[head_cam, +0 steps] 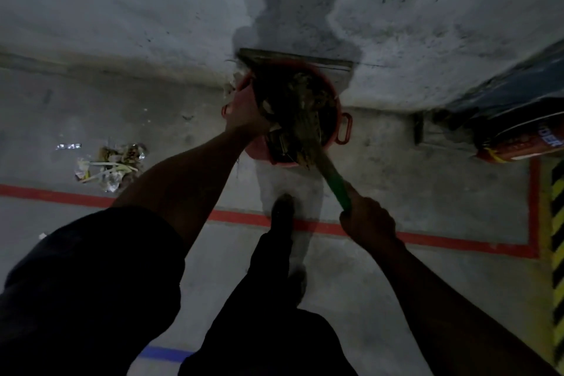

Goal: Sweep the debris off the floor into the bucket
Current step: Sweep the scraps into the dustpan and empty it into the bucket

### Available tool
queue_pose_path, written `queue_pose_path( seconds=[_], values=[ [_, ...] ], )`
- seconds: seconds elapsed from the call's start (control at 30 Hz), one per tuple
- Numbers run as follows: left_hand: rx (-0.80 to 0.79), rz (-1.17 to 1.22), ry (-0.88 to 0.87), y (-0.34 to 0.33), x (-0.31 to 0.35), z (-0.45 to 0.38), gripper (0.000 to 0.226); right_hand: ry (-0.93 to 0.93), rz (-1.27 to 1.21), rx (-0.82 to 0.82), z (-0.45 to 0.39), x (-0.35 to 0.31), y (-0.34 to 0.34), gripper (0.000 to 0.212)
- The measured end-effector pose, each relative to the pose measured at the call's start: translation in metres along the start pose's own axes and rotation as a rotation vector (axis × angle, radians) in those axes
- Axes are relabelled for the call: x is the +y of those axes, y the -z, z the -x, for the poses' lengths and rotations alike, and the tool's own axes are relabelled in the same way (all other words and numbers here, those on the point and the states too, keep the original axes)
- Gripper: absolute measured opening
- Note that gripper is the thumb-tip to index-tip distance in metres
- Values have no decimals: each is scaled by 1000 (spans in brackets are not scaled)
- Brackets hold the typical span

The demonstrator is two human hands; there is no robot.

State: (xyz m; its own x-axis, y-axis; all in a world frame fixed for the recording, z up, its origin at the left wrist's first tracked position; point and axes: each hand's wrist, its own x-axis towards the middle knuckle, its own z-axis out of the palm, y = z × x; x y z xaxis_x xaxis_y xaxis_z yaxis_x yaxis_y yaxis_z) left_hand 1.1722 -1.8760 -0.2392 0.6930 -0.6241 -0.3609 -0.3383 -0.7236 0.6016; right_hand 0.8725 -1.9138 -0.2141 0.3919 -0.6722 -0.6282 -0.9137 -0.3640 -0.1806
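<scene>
Debris (pixel 111 166) lies in a small heap on the grey concrete floor (pixel 396 180), to your left of the red bucket (pixel 334 107) and just beyond the red line (pixel 442 239) painted across the floor. More of it sits in the bucket itself, which stands at the foot of the rough concrete wall (pixel 122 9). Your left hand (pixel 245 114) is at the bucket's near left rim, holding a dark flat piece that leans over the opening (whether it is a dustpan is hard to tell in this dim light); its grip is curled round that piece. Your right hand (pixel 367 223) has its grip wrapped tight round the green handle of the broom (pixel 308 131), whose bristle head is down in the bucket. Your shoe (pixel 282 210) rests on the red line just short of the bucket. Off to the right a red cylinder (pixel 518 143) lies by the wall, with yellow-and-black hazard striping (pixel 557 223) along the floor's edge. A blue line (pixel 166 354) shows near your legs.
</scene>
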Motion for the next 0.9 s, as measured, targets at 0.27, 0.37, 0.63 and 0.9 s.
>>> queue_pose_path(
  seconds=[0.27, 0.37, 0.63, 0.9],
  values=[
    [-48, 11, -153, -7, -8, -52, 77, -72, -99, -235, -60, -21, -31, 71],
    [13, -17, -124, -16, -8, -60, 71, -87, -90, -234, -71, -27, -36, 73],
    [-136, -45, 29, -15, 5, -33, 58, -71, -102, -229, -72, -43, -17, 64],
    [-31, -132, 258, 34, -4, 68, 58, -36, -201, -87, 7, -42, -3, 65]
  ],
)
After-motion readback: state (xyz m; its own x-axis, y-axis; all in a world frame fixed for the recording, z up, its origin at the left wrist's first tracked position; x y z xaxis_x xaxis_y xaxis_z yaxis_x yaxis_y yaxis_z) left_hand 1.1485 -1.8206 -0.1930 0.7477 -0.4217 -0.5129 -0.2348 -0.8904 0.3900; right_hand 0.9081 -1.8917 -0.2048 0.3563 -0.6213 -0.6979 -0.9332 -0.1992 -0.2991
